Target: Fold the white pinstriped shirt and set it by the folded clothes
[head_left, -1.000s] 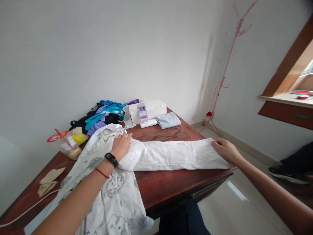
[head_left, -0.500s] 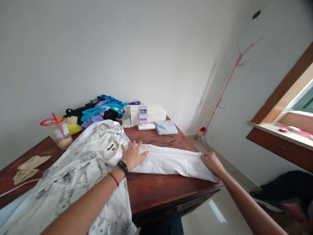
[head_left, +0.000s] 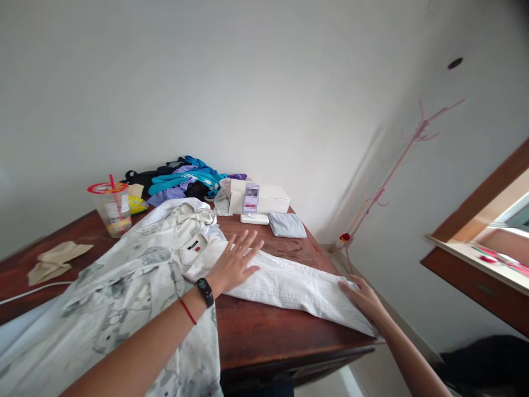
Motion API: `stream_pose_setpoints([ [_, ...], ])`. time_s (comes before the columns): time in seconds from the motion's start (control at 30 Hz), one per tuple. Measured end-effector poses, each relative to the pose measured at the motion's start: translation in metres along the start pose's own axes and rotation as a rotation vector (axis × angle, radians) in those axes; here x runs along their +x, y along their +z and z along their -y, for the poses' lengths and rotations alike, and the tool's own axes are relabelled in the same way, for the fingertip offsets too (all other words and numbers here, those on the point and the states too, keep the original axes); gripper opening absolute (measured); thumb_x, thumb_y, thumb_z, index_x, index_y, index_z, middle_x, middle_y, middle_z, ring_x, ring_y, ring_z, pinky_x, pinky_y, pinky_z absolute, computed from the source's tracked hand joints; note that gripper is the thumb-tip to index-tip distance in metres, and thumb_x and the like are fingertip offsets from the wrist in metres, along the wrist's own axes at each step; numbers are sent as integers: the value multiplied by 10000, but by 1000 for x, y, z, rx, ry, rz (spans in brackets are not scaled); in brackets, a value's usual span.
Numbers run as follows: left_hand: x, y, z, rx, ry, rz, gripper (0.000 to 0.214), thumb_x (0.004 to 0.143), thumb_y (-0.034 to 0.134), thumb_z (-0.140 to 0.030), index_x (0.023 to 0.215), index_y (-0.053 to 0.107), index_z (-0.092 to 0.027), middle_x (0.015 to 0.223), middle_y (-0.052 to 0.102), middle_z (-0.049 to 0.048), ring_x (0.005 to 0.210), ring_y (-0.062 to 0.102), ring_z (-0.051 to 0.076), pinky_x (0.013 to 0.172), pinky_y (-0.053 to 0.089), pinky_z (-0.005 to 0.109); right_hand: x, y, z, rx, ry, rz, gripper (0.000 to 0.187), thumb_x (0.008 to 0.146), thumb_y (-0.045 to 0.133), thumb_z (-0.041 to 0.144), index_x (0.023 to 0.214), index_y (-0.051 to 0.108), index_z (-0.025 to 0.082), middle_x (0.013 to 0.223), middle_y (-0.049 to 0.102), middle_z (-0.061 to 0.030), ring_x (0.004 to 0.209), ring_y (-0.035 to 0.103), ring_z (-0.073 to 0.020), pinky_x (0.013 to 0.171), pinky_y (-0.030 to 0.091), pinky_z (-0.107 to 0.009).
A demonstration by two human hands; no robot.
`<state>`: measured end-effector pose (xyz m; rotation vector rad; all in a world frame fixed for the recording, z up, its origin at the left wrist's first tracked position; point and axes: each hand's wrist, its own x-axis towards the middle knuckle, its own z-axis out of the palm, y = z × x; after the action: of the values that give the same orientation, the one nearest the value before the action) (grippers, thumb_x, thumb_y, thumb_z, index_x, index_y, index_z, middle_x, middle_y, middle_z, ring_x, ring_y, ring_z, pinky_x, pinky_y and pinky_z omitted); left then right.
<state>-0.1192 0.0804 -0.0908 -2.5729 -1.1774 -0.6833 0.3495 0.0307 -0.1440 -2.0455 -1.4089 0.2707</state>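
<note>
Left hand (head_left: 235, 262) lies flat, fingers spread and apart, palm down on the white striped shirt (head_left: 285, 284) near its collar end; it presses, it does not pinch. Right hand (head_left: 363, 298) rests open at the shirt's far end by the table corner, fingers extended along the cloth; whether the fingertips curl under the hem cannot be told.

The shirt lies across the dark wooden table (head_left: 264, 342), already narrowed into a long band, sides turned in, collar with a small red label toward the left. Its far end just overhangs the table edge. Judged from this: lengthwise folds done and being smoothed; the crosswise fold that would make a compact packet is not yet made.

Under and beside the collar end sprawls a printed garment (head_left: 124, 298) with grey cartoon figures, unfolded, hanging off the near edge. Farther back, a heap of blue, purple and black clothes (head_left: 182, 182), unfolded too. One pale blue folded piece (head_left: 288, 225) sits beside a white box (head_left: 260, 197). A plastic cup (head_left: 112, 209) with red lid and straw stands at left.
</note>
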Motion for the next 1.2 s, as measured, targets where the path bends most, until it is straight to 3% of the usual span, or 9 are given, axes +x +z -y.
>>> stream_pose_setpoints([
  [0.07, 0, 4, -4, -71, 109, 70, 663, 1012, 455, -535, 1599, 284, -278, 1688, 163, 89, 1549, 137, 336, 1227, 186, 540, -2, -3, 2, -23, -22, 2, 777, 723, 626, 681, 1262, 640, 121, 1144, 723, -187, 1057, 687, -357, 904, 540, -460],
  [0.23, -7, 22, -5, -133, 32, 188, 621, 1018, 391, -597, 1530, 437, -249, 1631, 331, 121, 1507, 280, 348, 1210, 227, 541, -1, -14, 5, -121, -105, -8, 715, 730, 612, 650, 1232, 682, 147, 960, 751, -125, 890, 703, -318, 785, 552, -413],
  [0.37, -9, 28, -5, -127, 18, 187, 623, 1015, 390, -603, 1523, 449, -248, 1625, 340, 128, 1495, 304, 360, 1204, 207, 572, 6, -25, 2, -60, -97, 105, 648, 677, 646, 644, 1106, 721, 165, 791, 738, -73, 787, 696, -297, 705, 549, -385],
  [0.5, -9, 28, -6, -132, 8, 183, 618, 1008, 419, -595, 1519, 457, -250, 1623, 340, 132, 1492, 310, 363, 1206, 200, 575, 4, -38, 12, 40, -118, 247, 749, 694, 672, 602, 1282, 644, 139, 759, 725, -57, 736, 693, -285, 682, 562, -391],
  [0.67, -8, 24, -3, -273, -28, 202, 592, 1004, 456, -572, 1497, 487, -245, 1616, 351, 136, 1496, 302, 362, 1214, 171, 589, -8, -64, 60, 441, -49, 493, 772, 773, 697, 484, 1476, 458, 273, 1108, 744, -55, 988, 719, -289, 837, 593, -400],
  [0.8, -1, 14, 0, -711, -164, 127, 578, 1006, 450, -574, 1451, 541, -216, 1575, 432, 131, 1508, 289, 320, 1227, 199, 523, -7, -73, 116, 738, 91, 577, 664, 717, 773, 358, 1342, 558, 300, 1007, 756, -19, 859, 730, -243, 745, 580, -324],
  [0.97, 9, -3, 1, -1597, -429, -47, 611, 973, 471, -643, 1389, 570, -206, 1431, 589, 161, 1347, 531, 313, 1150, 359, 472, -1, -44, 193, 879, 2, 699, 344, 717, 782, 314, 1022, 638, 247, 816, 707, 23, 646, 652, -158, 581, 492, -249],
  [1.1, 9, -21, 7, -2033, -671, 134, 709, 910, 481, -743, 1432, 467, -263, 1470, 537, 164, 1229, 618, 354, 992, 483, 528, 0, 1, 251, 895, -92, 827, 278, 710, 786, 319, 899, 606, 221, 664, 610, 56, 513, 539, -107, 486, 413, -223],
  [1.2, 6, -32, 11, -2181, -707, 329, 747, 859, 477, -809, 1399, 464, -293, 1417, 575, 141, 1109, 675, 347, 872, 543, 522, -2, 40, 280, 865, -84, 876, 283, 691, 800, 318, 860, 601, 210, 611, 572, 61, 509, 534, -107, 456, 388, -207],
])
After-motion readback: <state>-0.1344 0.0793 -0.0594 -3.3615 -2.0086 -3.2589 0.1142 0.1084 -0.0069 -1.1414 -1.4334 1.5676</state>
